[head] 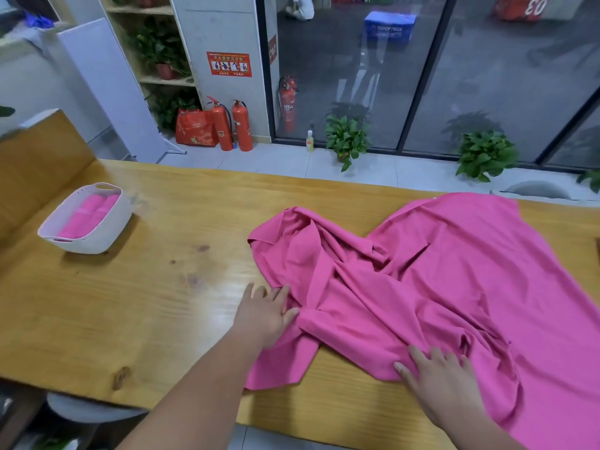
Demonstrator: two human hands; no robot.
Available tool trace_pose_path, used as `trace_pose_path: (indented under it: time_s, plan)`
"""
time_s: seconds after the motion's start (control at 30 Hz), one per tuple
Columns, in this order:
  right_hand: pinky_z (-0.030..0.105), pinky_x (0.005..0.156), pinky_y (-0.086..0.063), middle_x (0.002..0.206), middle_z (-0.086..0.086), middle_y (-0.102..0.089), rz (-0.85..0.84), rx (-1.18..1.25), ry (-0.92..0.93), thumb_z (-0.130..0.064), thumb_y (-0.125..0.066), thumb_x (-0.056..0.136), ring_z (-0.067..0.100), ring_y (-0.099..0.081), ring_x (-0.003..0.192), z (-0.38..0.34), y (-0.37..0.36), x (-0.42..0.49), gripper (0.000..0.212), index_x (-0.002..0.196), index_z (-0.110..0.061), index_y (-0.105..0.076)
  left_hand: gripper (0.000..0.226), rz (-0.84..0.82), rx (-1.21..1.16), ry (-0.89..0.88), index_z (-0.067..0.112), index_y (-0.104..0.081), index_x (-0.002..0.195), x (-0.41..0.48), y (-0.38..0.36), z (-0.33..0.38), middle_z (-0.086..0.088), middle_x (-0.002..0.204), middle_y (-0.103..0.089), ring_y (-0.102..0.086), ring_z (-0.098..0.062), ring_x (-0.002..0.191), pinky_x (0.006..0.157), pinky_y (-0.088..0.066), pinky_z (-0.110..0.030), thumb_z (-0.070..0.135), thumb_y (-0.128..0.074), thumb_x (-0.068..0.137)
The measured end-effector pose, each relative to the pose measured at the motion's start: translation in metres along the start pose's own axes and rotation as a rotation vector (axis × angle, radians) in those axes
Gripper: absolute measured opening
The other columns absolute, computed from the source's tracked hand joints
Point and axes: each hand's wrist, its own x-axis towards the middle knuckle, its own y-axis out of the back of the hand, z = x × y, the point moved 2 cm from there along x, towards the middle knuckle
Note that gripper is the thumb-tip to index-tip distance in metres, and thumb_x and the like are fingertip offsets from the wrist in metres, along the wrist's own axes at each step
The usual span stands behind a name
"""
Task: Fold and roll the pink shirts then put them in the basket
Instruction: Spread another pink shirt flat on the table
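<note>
Fingers of the right hand [444,386] lie straight and slightly spread, flat on the near edge of a crumpled pink shirt [422,271], which spreads away from them and to their right across the wooden table [156,293]. Fingers of the left hand [263,319], also straight and spread, touch the shirt's bunched left side, cloth just to their right. Well beyond and left of those fingers stands a white basket [97,243] holding rolled pink shirts [86,214]; the left hand is nearer it.
</note>
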Motion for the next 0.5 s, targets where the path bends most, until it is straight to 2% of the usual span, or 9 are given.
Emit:
trace_pose_path:
  time_s: [0.07,0.17,0.23,0.3,0.33,0.4,0.43,0.5]
  plan:
    - [0.050,0.110,-0.037,0.128,-0.001,-0.061,0.001,0.018,-0.026,-0.086,-0.004,0.089,0.024,-0.059,0.120,-0.001,0.000,0.000,0.080,0.145,-0.047,-0.044,0.081,-0.015,0.108,0.141,0.025,-0.023,0.166,0.003,-0.002,-0.031,-0.003,0.167,-0.039,-0.035,-0.036,0.150,0.122,-0.015,-0.060,0.071,-0.010,0.101]
    - [0.049,0.111,-0.039,0.127,0.001,-0.059,0.015,0.018,-0.027,-0.085,-0.002,0.088,0.026,-0.062,0.115,-0.004,0.000,0.000,0.082,0.144,-0.045,-0.047,0.077,-0.070,0.242,0.366,0.021,-0.041,0.158,-0.003,0.004,-0.083,-0.008,0.151,-0.057,-0.045,-0.040,0.139,0.113,-0.025,-0.060,0.067,-0.020,0.100]
    - [0.051,0.111,-0.040,0.129,0.004,-0.058,0.024,0.035,-0.030,-0.085,-0.002,0.088,0.029,-0.063,0.113,-0.010,-0.001,0.003,0.085,0.146,-0.044,-0.048,0.060,0.053,0.206,0.368,0.015,-0.061,0.137,-0.010,0.011,-0.087,-0.011,0.125,-0.071,-0.056,-0.038,0.121,0.105,-0.036,-0.057,0.053,-0.032,0.100]
    - [0.053,0.111,-0.039,0.133,0.007,-0.057,0.017,0.052,-0.033,-0.084,-0.002,0.086,0.033,-0.062,0.114,-0.021,-0.004,0.008,0.088,0.148,-0.043,-0.050,0.044,0.184,0.083,0.224,0.016,-0.067,0.116,-0.016,0.016,-0.058,-0.008,0.108,-0.072,-0.063,-0.036,0.103,0.092,-0.045,-0.052,0.040,-0.036,0.096]
    - [0.054,0.111,-0.038,0.135,0.009,-0.057,0.014,0.059,-0.029,-0.084,-0.003,0.086,0.035,-0.060,0.114,-0.027,-0.007,0.010,0.090,0.148,-0.042,-0.051,0.042,0.216,-0.013,0.122,0.018,-0.066,0.116,-0.018,0.014,-0.035,-0.006,0.109,-0.070,-0.065,-0.034,0.102,0.091,-0.047,-0.050,0.039,-0.035,0.097]
    - [0.056,0.111,-0.037,0.133,0.011,-0.057,0.015,0.066,-0.015,-0.084,-0.007,0.086,0.038,-0.058,0.113,-0.038,-0.010,0.012,0.090,0.147,-0.039,-0.055,0.047,0.188,-0.132,-0.018,0.024,-0.060,0.133,-0.029,0.006,0.010,-0.001,0.123,-0.069,-0.066,-0.028,0.110,0.101,-0.048,-0.048,0.045,-0.034,0.100]
    - [0.057,0.111,-0.036,0.133,0.012,-0.057,0.017,0.063,-0.010,-0.084,-0.009,0.086,0.039,-0.058,0.113,-0.041,-0.012,0.013,0.089,0.147,-0.038,-0.056,0.051,0.162,-0.149,-0.016,0.027,-0.056,0.143,-0.035,-0.002,0.022,0.001,0.132,-0.067,-0.064,-0.026,0.117,0.108,-0.045,-0.048,0.049,-0.034,0.102]
    - [0.057,0.112,-0.035,0.136,0.012,-0.056,0.012,0.053,-0.001,-0.084,-0.011,0.087,0.040,-0.056,0.117,-0.040,-0.013,0.012,0.087,0.148,-0.039,-0.054,0.058,0.167,-0.145,0.095,0.026,-0.052,0.151,-0.042,-0.017,0.013,-0.002,0.143,-0.064,-0.061,-0.025,0.129,0.116,-0.040,-0.050,0.054,-0.034,0.103]
